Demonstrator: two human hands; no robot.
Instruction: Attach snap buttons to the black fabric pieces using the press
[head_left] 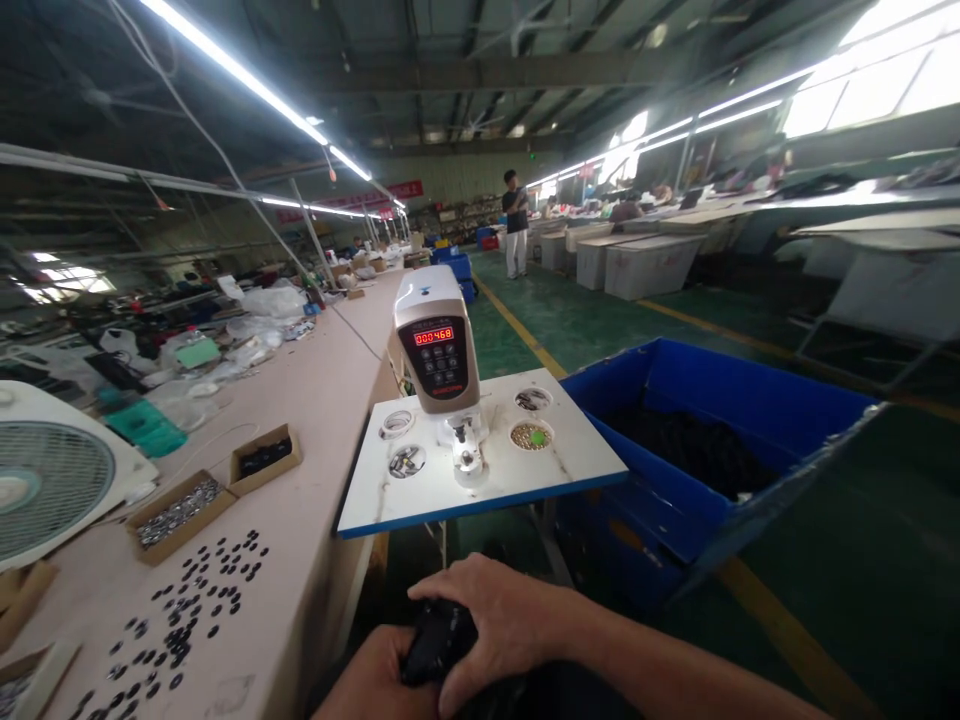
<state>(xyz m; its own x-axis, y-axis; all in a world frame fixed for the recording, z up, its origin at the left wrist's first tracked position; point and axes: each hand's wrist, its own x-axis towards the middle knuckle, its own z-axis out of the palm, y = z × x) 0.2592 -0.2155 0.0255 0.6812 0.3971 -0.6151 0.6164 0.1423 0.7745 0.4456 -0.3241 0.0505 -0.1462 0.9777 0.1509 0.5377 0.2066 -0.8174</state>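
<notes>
A black bundle (439, 640), perhaps fabric, lies between my two hands at the bottom centre. My left hand (386, 675) grips it from the lower left. The fingers of my right hand (491, 620) curve round its top and right side. Beyond my hands stands a button-press machine (439, 350) with a red lit display, on a white board (442, 500) with a blue edge. The board's round wells hold small metal parts; a green piece (538, 438) sits in the right one.
To the left, a long table (300, 500) bears scattered black discs (180, 630), small cardboard boxes (176, 515) and a fan (52, 480). A blue bin (720, 540) with dark cloth stands right. A person (516, 225) stands in the far aisle.
</notes>
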